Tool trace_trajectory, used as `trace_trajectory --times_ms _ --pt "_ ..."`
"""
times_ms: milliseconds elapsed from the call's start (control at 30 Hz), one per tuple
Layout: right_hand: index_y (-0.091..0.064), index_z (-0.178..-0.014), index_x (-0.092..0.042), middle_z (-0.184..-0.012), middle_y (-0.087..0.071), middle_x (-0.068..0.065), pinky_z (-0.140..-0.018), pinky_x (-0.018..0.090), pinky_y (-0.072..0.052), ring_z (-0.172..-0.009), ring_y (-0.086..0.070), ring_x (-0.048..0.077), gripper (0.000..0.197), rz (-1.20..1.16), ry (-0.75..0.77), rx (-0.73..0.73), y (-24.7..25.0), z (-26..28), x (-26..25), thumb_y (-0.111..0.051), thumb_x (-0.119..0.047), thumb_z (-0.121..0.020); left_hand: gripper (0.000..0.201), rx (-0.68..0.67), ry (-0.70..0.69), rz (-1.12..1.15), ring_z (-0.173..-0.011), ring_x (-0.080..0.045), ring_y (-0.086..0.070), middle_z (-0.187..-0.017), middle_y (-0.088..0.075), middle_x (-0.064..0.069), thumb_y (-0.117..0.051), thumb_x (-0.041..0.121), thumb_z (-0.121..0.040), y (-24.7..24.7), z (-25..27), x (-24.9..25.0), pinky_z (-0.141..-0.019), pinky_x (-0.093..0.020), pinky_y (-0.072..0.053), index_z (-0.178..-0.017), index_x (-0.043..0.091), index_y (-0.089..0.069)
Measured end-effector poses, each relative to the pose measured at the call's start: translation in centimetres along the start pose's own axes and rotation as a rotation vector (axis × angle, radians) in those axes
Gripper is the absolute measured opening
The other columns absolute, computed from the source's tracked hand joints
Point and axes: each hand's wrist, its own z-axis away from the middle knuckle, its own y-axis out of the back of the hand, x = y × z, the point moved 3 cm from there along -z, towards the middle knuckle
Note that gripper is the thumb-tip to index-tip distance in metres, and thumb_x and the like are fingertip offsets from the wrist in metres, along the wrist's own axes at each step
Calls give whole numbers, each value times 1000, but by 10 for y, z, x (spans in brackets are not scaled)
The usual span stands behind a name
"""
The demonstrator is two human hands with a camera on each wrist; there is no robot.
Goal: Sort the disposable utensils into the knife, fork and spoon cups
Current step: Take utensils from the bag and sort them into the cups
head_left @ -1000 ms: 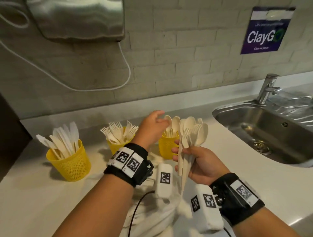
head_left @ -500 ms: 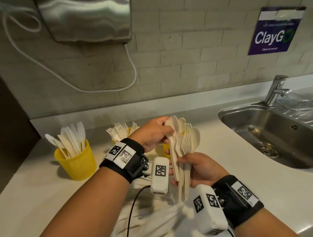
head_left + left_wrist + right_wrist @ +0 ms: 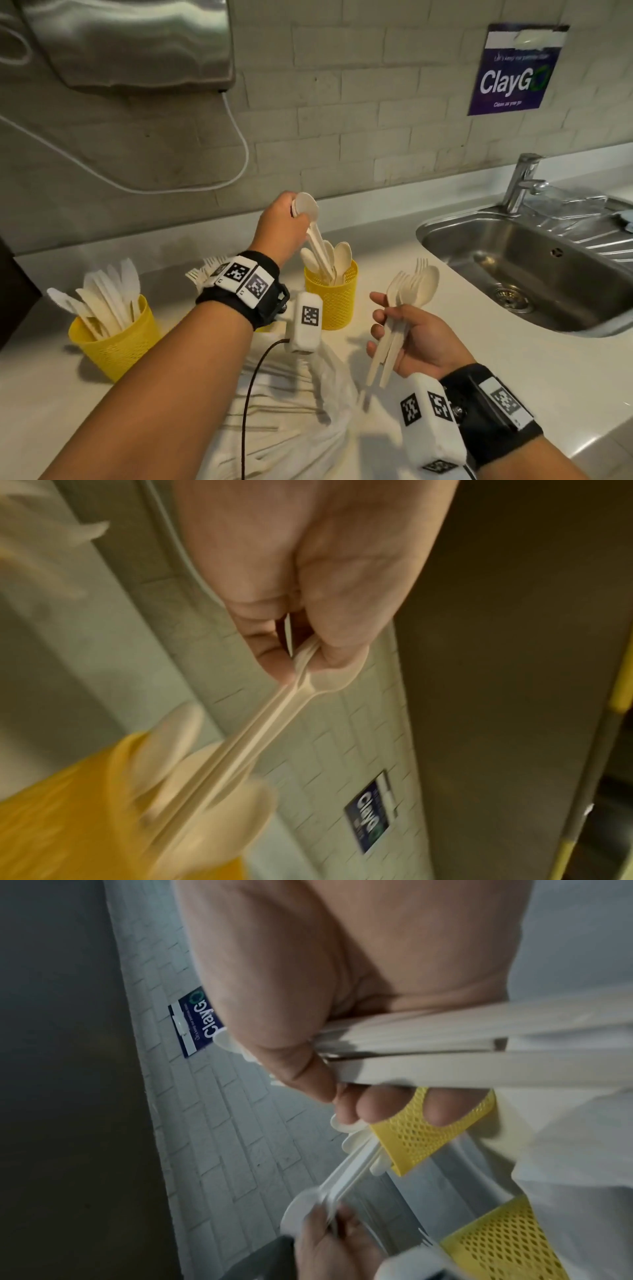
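My left hand (image 3: 284, 219) pinches a few cream spoons (image 3: 317, 240) by their bowls, handles pointing down into the yellow spoon cup (image 3: 334, 299). In the left wrist view the fingers (image 3: 274, 658) squeeze those spoons (image 3: 260, 723) above the cup (image 3: 68, 818). My right hand (image 3: 414, 339) grips a bundle of mixed forks and spoons (image 3: 407, 294) by the handles, to the right of the spoon cup; the right wrist view shows these handles (image 3: 445, 1047) under the thumb. The knife cup (image 3: 116, 339) stands at the left. The fork cup (image 3: 205, 274) is mostly hidden behind my left wrist.
A steel sink (image 3: 534, 270) with a tap (image 3: 520, 181) lies at the right. A white plastic bag (image 3: 301, 411) with more utensils sits on the counter in front of me. A hand dryer (image 3: 130, 41) hangs on the brick wall above.
My left hand took spoons out of the right hand's bundle and carried them up and back over the spoon cup. The right hand lowered slightly with the rest.
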Motion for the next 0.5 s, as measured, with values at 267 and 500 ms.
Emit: trace_trajectory --times_ms 267,500 --pt "-61 -105 -7 -67 -56 8 -57 35 -52 -52 -54 18 64 5 -33 -163 -11 -4 6 -69 5 -43 55 -97 8 -176 -120 -24 -51 -129 -54 -4 -67 32 -81 -8 52 -8 -101 -43 -44 -132 23 -47" --pt "-63 -99 0 -68 -57 12 -54 28 -54 -58 -56 17 41 232 -108 -317 -60 -16 43 -36 21 -76 19 -386 242 303 -50 -14 -52 -65 -62 0 -73 21 -78 -6 124 -37 -49 -24 -46 -93 11 -69"
